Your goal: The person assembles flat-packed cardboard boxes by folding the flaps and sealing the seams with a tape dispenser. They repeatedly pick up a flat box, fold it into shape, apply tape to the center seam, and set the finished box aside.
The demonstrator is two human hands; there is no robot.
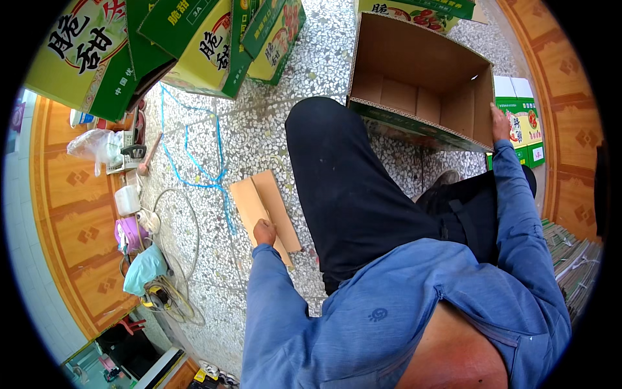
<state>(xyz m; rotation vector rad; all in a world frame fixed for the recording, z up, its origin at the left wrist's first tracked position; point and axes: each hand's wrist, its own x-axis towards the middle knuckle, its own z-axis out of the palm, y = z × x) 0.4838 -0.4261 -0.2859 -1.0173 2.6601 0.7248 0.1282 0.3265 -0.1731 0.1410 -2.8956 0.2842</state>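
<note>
My left hand [264,232] is closed on a folded piece of plain brown cardboard [278,211], low over the speckled floor beside my left knee. The piece has a crease along its length, with two panels showing. Ahead and to the right stands an open carton [421,71], bare brown inside and green printed outside, its open top turned toward me. My right hand [500,123] grips the carton's right wall at the rim, fingers partly hidden behind the board. The inside of the carton shows no contents.
Several green and yellow printed cartons [214,45] stand at the far left, another carton [414,14] at the back. Flat printed cardboard [528,126] lies on the right, a stack of flat sheets [573,259] below it. Blue strapping [221,142] and a cable [194,220] trail across the floor.
</note>
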